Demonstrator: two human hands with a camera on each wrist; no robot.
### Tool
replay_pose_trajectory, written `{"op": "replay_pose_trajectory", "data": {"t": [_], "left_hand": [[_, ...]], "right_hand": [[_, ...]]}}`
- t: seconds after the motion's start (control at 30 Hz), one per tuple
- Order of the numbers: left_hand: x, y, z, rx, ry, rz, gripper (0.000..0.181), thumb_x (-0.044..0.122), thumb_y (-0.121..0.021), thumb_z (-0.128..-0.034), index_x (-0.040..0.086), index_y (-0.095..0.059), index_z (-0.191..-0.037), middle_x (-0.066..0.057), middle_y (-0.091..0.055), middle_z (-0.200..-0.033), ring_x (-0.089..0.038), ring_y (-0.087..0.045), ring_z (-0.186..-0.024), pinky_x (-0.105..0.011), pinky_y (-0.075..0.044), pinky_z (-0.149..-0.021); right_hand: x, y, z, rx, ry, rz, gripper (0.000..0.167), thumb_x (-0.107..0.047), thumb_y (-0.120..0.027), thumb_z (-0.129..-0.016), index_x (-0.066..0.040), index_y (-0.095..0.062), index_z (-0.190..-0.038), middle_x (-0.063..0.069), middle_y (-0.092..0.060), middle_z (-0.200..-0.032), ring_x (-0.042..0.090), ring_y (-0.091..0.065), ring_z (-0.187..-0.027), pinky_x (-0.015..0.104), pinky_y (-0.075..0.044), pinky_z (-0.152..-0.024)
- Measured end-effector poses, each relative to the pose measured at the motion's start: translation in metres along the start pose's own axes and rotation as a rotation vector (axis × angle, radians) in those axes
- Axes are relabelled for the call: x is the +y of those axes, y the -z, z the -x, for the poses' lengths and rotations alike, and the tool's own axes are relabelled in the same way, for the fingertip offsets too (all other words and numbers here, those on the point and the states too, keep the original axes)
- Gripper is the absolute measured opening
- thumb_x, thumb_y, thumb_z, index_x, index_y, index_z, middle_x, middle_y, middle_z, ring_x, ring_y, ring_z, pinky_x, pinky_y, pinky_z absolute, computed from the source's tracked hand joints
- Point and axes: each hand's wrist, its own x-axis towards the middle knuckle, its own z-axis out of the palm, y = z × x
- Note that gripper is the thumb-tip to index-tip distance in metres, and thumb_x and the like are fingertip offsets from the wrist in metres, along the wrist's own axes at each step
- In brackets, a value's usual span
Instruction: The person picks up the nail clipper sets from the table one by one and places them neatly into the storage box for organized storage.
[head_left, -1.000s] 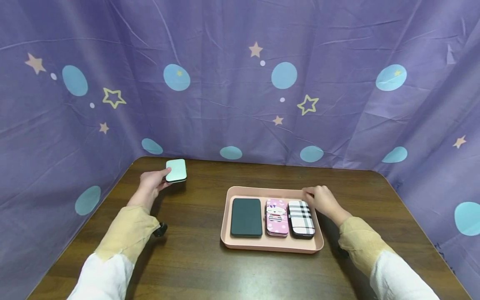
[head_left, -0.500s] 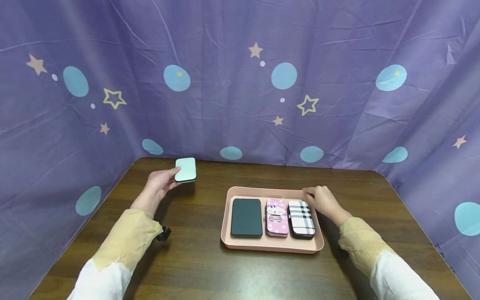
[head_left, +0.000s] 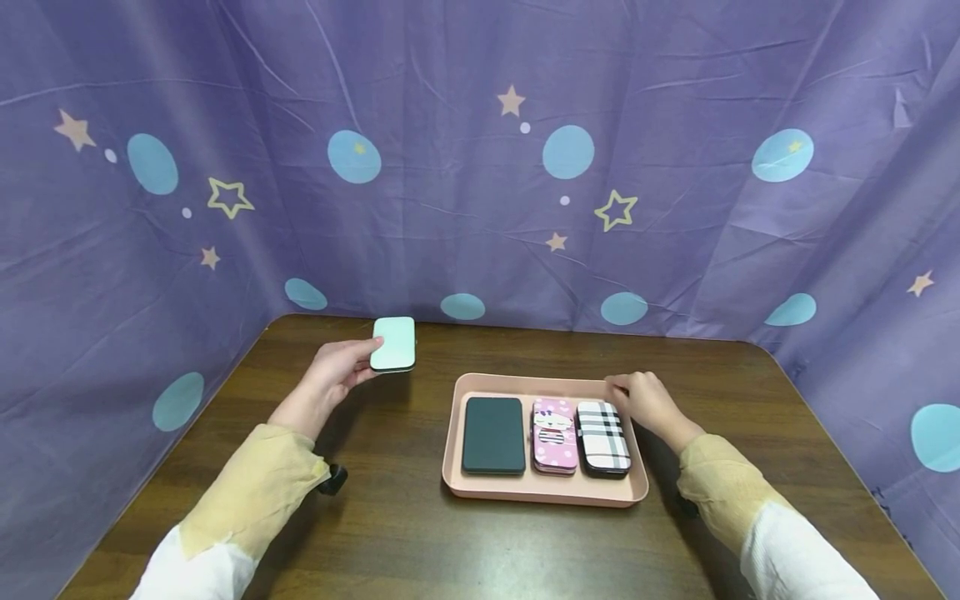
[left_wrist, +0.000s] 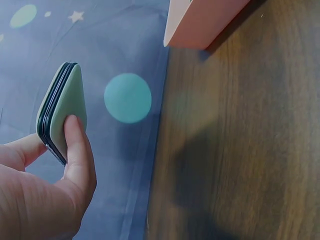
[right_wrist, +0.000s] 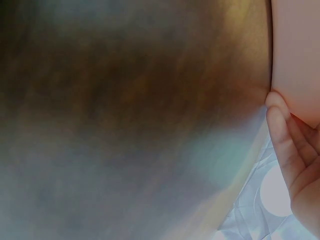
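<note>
My left hand (head_left: 339,367) holds a small mint-green hinged case (head_left: 393,343) above the table's far left part. In the left wrist view the case (left_wrist: 62,107) shows dark layered edges, pinched between thumb and fingers. A shallow pink tray (head_left: 543,492) stands right of centre. My right hand (head_left: 647,402) pinches the tray's far right corner; in the right wrist view its fingertips meet at the tray's edge (right_wrist: 295,55). Inside the tray lie a dark green flat case (head_left: 493,435), a pink case with a cat picture (head_left: 554,437) and a black-and-white plaid case (head_left: 603,437).
The brown wooden table (head_left: 390,525) has rounded far corners. A purple curtain (head_left: 450,225) with stars and blue dots hangs right behind and beside it. The tray's left rim stands to the right of the held case.
My left hand has carried the mint-green case steadily to the right, closer to the tray. My right hand, the tray and the cases in it have stayed in place.
</note>
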Motion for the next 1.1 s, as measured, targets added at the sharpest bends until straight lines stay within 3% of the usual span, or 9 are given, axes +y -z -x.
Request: {"op": "replay_pose_trajectory", "data": {"t": [0.27, 0.63, 0.9, 1.1], "left_hand": [[-0.004, -0.011, 0.007, -0.023, 0.004, -0.036, 0.019, 0.007, -0.060, -0.0919, -0.005, -0.051, -0.104, 0.001, -0.065, -0.072, -0.007, -0.064, -0.068, -0.020, -0.055, -0.064], [-0.009, -0.025, 0.019, -0.071, -0.014, -0.127, 0.051, 0.011, -0.060, -0.0918, -0.019, -0.040, -0.128, 0.001, -0.065, -0.075, -0.006, -0.064, -0.071, -0.018, -0.055, -0.063], [-0.016, -0.041, 0.028, -0.101, -0.006, -0.169, 0.051, 0.013, -0.062, -0.0916, -0.017, -0.042, -0.127, -0.002, -0.065, -0.082, -0.009, -0.065, -0.075, -0.021, -0.055, -0.066], [-0.023, -0.050, 0.031, -0.130, -0.013, -0.168, 0.050, 0.012, -0.061, -0.0916, -0.018, -0.041, -0.127, -0.003, -0.064, -0.084, -0.010, -0.065, -0.075, -0.022, -0.055, -0.066]], "right_hand": [[0.000, 0.000, 0.000, -0.006, 0.007, -0.001, 0.015, 0.000, -0.063, -0.082, -0.002, -0.073, -0.093, 0.010, -0.071, -0.079, 0.016, -0.059, -0.062, 0.042, -0.053, -0.062], [-0.001, 0.000, -0.001, 0.008, 0.014, -0.003, 0.015, 0.000, -0.062, -0.081, -0.001, -0.073, -0.091, 0.008, -0.070, -0.075, 0.011, -0.052, -0.057, 0.038, -0.051, -0.058], [-0.001, 0.000, 0.000, -0.004, 0.009, -0.011, 0.014, -0.003, -0.062, -0.082, -0.002, -0.073, -0.092, 0.009, -0.071, -0.078, 0.016, -0.059, -0.062, 0.041, -0.053, -0.062], [0.000, 0.000, 0.000, -0.012, 0.004, -0.010, 0.012, -0.002, -0.062, -0.082, -0.005, -0.073, -0.088, 0.002, -0.066, -0.070, 0.011, -0.050, -0.058, 0.037, -0.050, -0.058]]}}
